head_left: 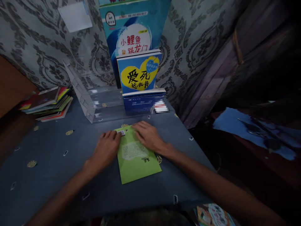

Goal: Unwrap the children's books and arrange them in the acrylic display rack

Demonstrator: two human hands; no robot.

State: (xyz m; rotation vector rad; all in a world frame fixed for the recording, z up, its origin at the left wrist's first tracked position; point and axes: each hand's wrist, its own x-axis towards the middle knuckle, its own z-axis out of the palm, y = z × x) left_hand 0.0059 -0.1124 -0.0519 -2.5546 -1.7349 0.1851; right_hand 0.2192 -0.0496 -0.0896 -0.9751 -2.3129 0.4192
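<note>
A thin light-green book (138, 166) lies on the cloth-covered table with a pale text panel on its upper face and a barcode near the top left corner. My left hand (107, 146) has its fingers curled at the book's upper left edge. At the upper right edge, my right hand (148, 135) holds the same book, fingers together over its corner and thumb resting on the cover. The undersides of both hands are hidden.
Ahead stands a clear plastic tiered rack (82, 94) holding a dark blue booklet (138, 105), a blue book with a yellow heart (138, 70) and a teal picture book (113, 34). A book pile (51, 102) sits left. Blue cloth (228, 122) lies right.
</note>
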